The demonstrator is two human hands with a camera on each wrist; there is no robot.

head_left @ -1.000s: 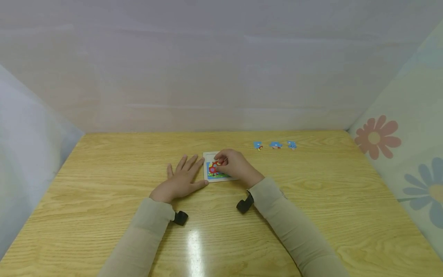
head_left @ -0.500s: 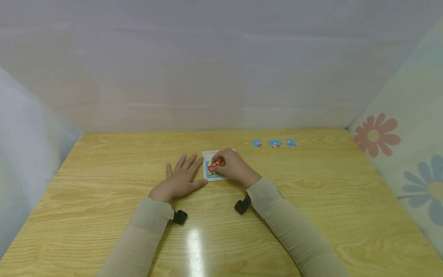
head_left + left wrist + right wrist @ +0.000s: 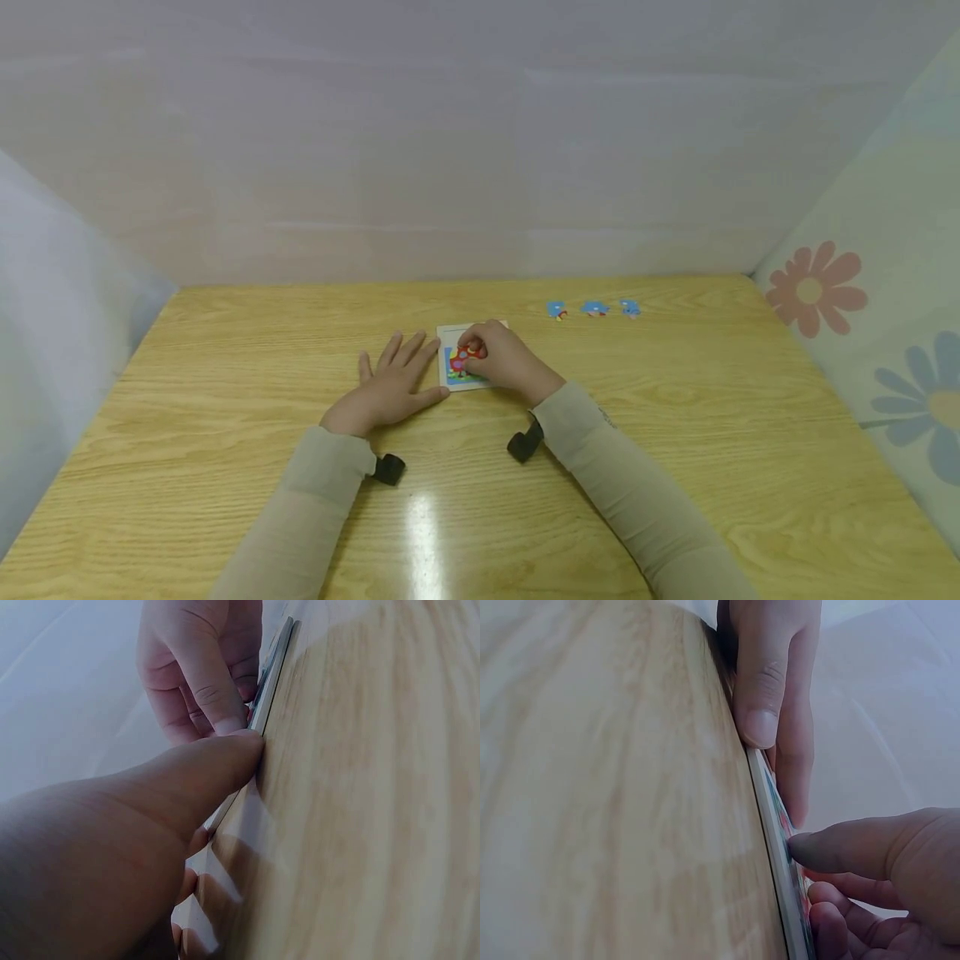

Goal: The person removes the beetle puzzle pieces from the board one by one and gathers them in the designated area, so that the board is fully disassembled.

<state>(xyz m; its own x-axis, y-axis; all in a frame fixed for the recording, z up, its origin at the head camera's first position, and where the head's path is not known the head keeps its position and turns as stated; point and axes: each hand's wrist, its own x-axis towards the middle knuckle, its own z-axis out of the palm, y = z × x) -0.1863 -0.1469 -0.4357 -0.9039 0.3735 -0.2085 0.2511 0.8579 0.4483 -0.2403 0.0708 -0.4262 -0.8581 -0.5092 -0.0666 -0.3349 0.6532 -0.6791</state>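
A small puzzle board (image 3: 450, 336) with a pale frame lies flat on the table, its picture showing red, blue and green. The left hand (image 3: 386, 392) rests spread on the table at the board's left side, thumb tip at the lower left corner and index fingertip near the upper left edge. Over the board, the right hand (image 3: 510, 360) curls its fingers and pinches a red, spotted puzzle piece (image 3: 459, 362) close on the picture. The right wrist view shows the right thumb (image 3: 847, 844) low at the board's surface. The hand hides the board's right part.
Three loose puzzle pieces, mostly blue, lie in a row at the table's back: a left piece (image 3: 556, 310), a middle piece (image 3: 595, 308) and a right piece (image 3: 630, 308). Pale walls enclose the wooden table (image 3: 225, 467) at the back and sides.
The right hand has lowered the red piece from a slight tilt to flat against the board, its fingers shifting slightly. The left hand has kept its place by the board.
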